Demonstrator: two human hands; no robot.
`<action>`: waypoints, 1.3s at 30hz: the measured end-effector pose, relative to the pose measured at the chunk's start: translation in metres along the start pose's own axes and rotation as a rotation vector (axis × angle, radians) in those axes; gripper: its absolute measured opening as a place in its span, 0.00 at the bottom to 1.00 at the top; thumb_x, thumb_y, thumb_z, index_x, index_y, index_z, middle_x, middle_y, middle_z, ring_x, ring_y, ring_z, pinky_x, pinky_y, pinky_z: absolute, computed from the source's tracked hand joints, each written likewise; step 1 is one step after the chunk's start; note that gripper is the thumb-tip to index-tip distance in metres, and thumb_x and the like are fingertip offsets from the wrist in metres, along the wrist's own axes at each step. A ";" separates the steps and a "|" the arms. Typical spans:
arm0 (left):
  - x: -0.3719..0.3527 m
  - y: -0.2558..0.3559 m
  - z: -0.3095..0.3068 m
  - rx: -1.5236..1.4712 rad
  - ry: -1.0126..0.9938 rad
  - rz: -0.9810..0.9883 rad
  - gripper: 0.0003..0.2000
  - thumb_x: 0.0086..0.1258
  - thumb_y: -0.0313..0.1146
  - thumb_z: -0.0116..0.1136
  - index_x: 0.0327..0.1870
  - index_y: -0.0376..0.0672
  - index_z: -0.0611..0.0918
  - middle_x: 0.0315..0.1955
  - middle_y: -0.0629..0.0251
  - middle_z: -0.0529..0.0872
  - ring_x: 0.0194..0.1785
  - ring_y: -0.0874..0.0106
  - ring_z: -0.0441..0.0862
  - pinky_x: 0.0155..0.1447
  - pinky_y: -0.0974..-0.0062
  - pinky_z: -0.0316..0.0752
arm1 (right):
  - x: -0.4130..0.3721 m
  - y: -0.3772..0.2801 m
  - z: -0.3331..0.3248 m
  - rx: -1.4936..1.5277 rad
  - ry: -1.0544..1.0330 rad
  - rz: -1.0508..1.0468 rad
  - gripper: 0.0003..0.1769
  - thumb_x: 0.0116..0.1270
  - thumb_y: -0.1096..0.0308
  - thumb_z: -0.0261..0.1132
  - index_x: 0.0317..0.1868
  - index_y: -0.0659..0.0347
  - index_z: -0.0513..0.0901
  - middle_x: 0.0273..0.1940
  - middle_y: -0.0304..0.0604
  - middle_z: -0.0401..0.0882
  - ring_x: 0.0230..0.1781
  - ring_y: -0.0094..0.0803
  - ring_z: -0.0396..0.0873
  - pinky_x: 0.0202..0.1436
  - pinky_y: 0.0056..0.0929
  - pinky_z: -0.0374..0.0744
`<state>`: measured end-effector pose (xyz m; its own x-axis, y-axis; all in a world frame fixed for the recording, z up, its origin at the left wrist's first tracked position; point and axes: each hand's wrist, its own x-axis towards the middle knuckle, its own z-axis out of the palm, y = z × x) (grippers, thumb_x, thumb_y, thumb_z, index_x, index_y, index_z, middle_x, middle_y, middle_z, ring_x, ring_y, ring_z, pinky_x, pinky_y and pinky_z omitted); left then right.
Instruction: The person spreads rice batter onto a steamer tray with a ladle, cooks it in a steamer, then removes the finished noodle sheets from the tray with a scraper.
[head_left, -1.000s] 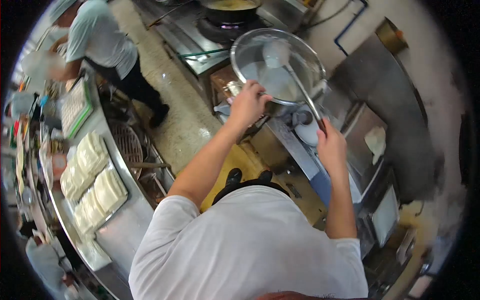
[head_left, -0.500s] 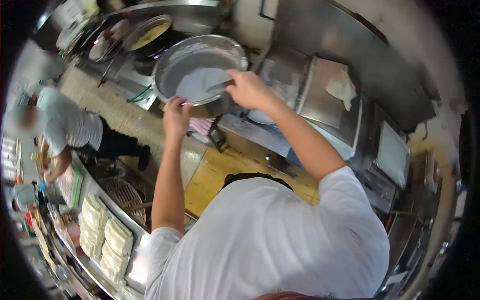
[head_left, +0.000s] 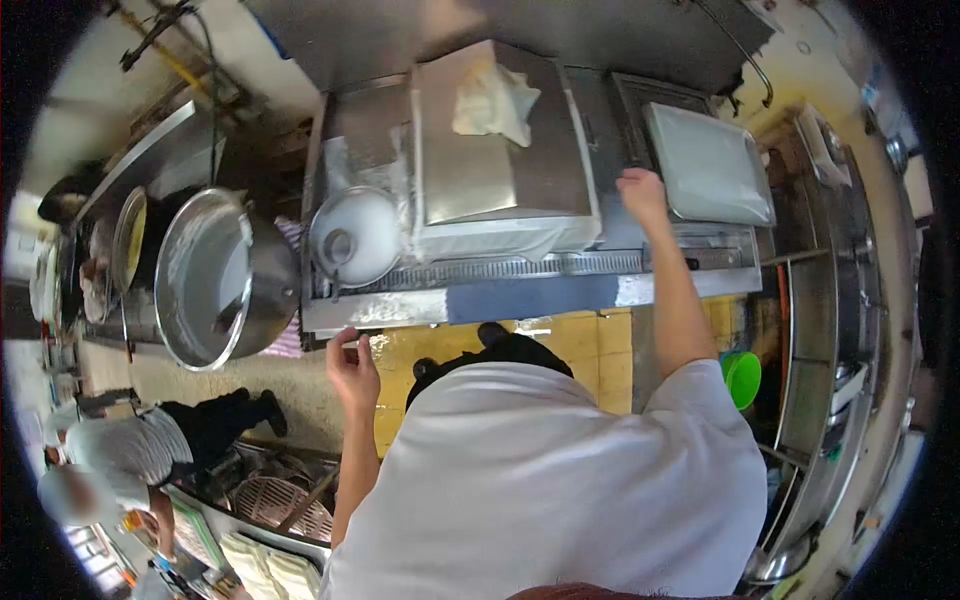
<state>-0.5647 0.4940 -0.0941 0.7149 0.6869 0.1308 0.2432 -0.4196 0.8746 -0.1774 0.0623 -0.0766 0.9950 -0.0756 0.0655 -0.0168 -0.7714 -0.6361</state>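
Observation:
My left hand (head_left: 353, 362) hangs in the air before the counter's front edge, its fingers loosely bent and nothing seen in them. My right hand (head_left: 641, 190) is closed beside the left edge of a pale rectangular tray (head_left: 710, 165); whatever it holds, if anything, is hidden. At the left stands a large metal pot (head_left: 270, 290) with whitish liquid and a dark tool inside. A round pan of white liquid (head_left: 372, 235), with a small ladle in it, sits on the counter.
A cream cloth (head_left: 495, 103) lies on a sloped metal cover (head_left: 460, 185). At the lower left a co-worker (head_left: 135, 447) leans over a work table. A green bucket (head_left: 741, 380) is near the right shelves. Wrapped white packages (head_left: 265, 570) lie at the lower left.
The view has turned right, so the pot appears further left. Both hands have left the pot. My right hand has let go of the tool and moved right to beside the tray.

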 end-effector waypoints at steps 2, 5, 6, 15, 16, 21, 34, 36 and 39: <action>0.003 0.001 0.026 -0.006 -0.075 -0.034 0.10 0.72 0.26 0.65 0.50 0.35 0.82 0.31 0.66 0.84 0.28 0.80 0.75 0.33 0.78 0.71 | 0.038 0.067 -0.023 -0.039 0.002 -0.010 0.20 0.61 0.62 0.67 0.49 0.68 0.88 0.44 0.62 0.88 0.49 0.55 0.87 0.56 0.44 0.82; 0.013 0.049 0.058 0.126 -0.241 -0.078 0.09 0.71 0.25 0.66 0.50 0.36 0.83 0.29 0.68 0.84 0.26 0.80 0.75 0.32 0.77 0.72 | 0.074 0.122 -0.042 -0.301 0.021 0.094 0.16 0.61 0.62 0.68 0.45 0.62 0.89 0.44 0.60 0.88 0.49 0.55 0.86 0.55 0.44 0.83; 0.015 0.055 0.070 0.134 -0.238 -0.084 0.09 0.71 0.25 0.66 0.50 0.36 0.83 0.29 0.68 0.84 0.26 0.80 0.75 0.32 0.77 0.72 | 0.077 0.130 -0.046 -0.388 -0.004 0.127 0.15 0.62 0.63 0.66 0.43 0.62 0.89 0.45 0.60 0.88 0.49 0.56 0.86 0.57 0.46 0.82; -0.007 0.071 0.099 0.131 -0.258 -0.053 0.11 0.68 0.23 0.66 0.50 0.40 0.84 0.45 0.57 0.85 0.27 0.70 0.83 0.32 0.75 0.75 | 0.128 0.091 -0.040 -0.736 -0.174 -0.096 0.15 0.66 0.61 0.59 0.38 0.61 0.89 0.51 0.58 0.86 0.53 0.59 0.83 0.58 0.52 0.80; -0.012 0.070 0.097 0.148 -0.256 -0.087 0.11 0.68 0.23 0.66 0.50 0.40 0.84 0.45 0.57 0.85 0.28 0.70 0.83 0.32 0.75 0.75 | 0.135 0.058 -0.036 -0.705 -0.142 -0.105 0.15 0.66 0.60 0.60 0.38 0.61 0.89 0.49 0.59 0.86 0.52 0.59 0.83 0.57 0.52 0.80; -0.030 0.078 0.088 0.214 -0.160 -0.101 0.11 0.69 0.24 0.66 0.50 0.40 0.84 0.47 0.57 0.85 0.30 0.67 0.84 0.35 0.72 0.79 | 0.150 -0.122 0.039 -0.154 -0.224 -0.359 0.22 0.66 0.49 0.65 0.36 0.63 0.88 0.33 0.58 0.88 0.41 0.55 0.87 0.46 0.51 0.81; -0.114 0.054 0.036 0.202 0.127 -0.421 0.11 0.69 0.27 0.65 0.51 0.38 0.85 0.48 0.55 0.86 0.35 0.66 0.87 0.40 0.70 0.81 | 0.126 -0.202 0.164 -0.105 -0.247 -0.017 0.33 0.59 0.50 0.69 0.59 0.66 0.83 0.59 0.62 0.82 0.61 0.57 0.81 0.65 0.46 0.79; -0.122 0.053 0.024 0.208 0.157 -0.445 0.11 0.69 0.27 0.65 0.51 0.38 0.85 0.47 0.55 0.86 0.36 0.66 0.87 0.40 0.70 0.81 | 0.115 -0.212 0.153 -0.069 -0.192 -0.025 0.30 0.60 0.53 0.66 0.55 0.70 0.85 0.56 0.64 0.83 0.59 0.59 0.82 0.63 0.47 0.80; -0.142 0.042 0.009 0.157 0.219 -0.452 0.13 0.69 0.26 0.65 0.54 0.38 0.85 0.47 0.56 0.85 0.36 0.68 0.84 0.41 0.71 0.80 | 0.097 -0.221 0.130 -0.098 -0.180 -0.098 0.31 0.60 0.51 0.66 0.54 0.70 0.85 0.56 0.66 0.83 0.58 0.61 0.81 0.64 0.48 0.79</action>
<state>-0.6505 0.3734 -0.0802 0.3664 0.9207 -0.1341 0.6025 -0.1250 0.7882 -0.0649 0.3072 -0.0297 0.9937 0.1101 -0.0205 0.0802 -0.8280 -0.5550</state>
